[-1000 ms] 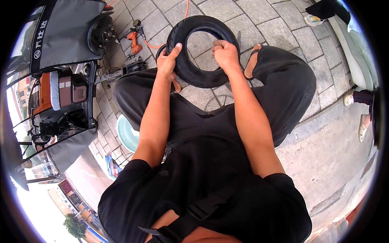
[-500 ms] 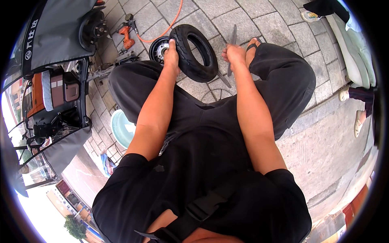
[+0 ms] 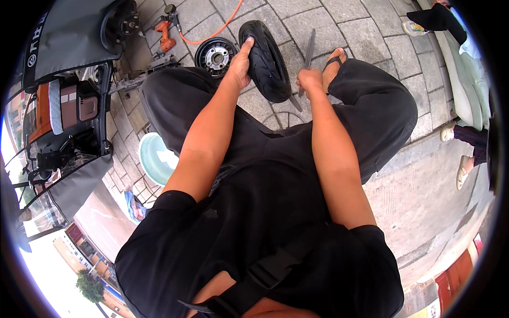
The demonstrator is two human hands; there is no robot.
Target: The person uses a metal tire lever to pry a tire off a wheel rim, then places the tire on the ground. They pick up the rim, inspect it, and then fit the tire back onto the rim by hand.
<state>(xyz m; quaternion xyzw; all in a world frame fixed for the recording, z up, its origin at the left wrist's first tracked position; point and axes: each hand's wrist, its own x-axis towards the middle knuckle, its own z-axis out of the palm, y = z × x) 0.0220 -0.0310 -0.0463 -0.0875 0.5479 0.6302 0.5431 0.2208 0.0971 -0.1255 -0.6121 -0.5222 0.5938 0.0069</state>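
The person squats over grey paving stones (image 3: 366, 32). The left hand (image 3: 239, 64) lies against the upper side of a small black tyre (image 3: 265, 61), which stands on edge on the pavement just ahead of the knees; its fingers are curled over the tread and press on the rubber. The right hand (image 3: 310, 79) is closed in a fist round a flat metal lever (image 3: 306, 58), whose lower end pokes out below the fist beside the tyre's bottom edge. Just left of the tyre a bare wheel rim (image 3: 214, 54) lies flat on the stones, touching or nearly touching it. Farther left sit an orange power tool (image 3: 165, 33) with an orange hose (image 3: 222, 29), and a pale green basin (image 3: 156, 159) near the left thigh
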